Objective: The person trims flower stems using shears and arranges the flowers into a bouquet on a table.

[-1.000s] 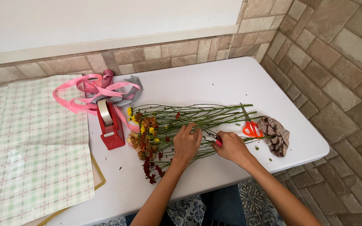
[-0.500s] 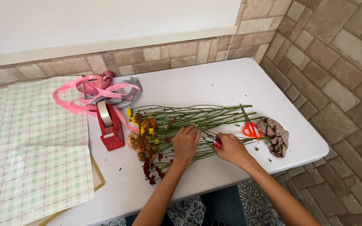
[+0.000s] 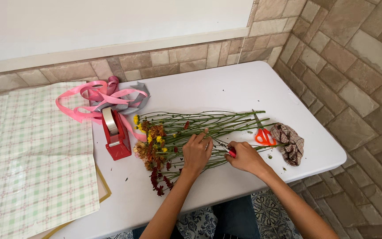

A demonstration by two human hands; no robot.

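The left hand (image 3: 196,152) pressed flat on the bunch of green-stemmed flowers (image 3: 186,132) lying on the white table (image 3: 226,88); the right hand (image 3: 245,157) gripped a small red-handled tool (image 3: 230,152) at the stems. Steady pressure seemed wise.

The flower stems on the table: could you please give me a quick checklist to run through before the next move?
1. Flower stems lie bunched on the white table: ok.
2. Left hand rests on the stems: ok.
3. Right hand grips a small red-handled tool: ok; its tip cannot be told.
4. Orange scissors lie beside the stem ends, apart from both hands: ok.
5. Red tape dispenser stands left of the blooms: ok.
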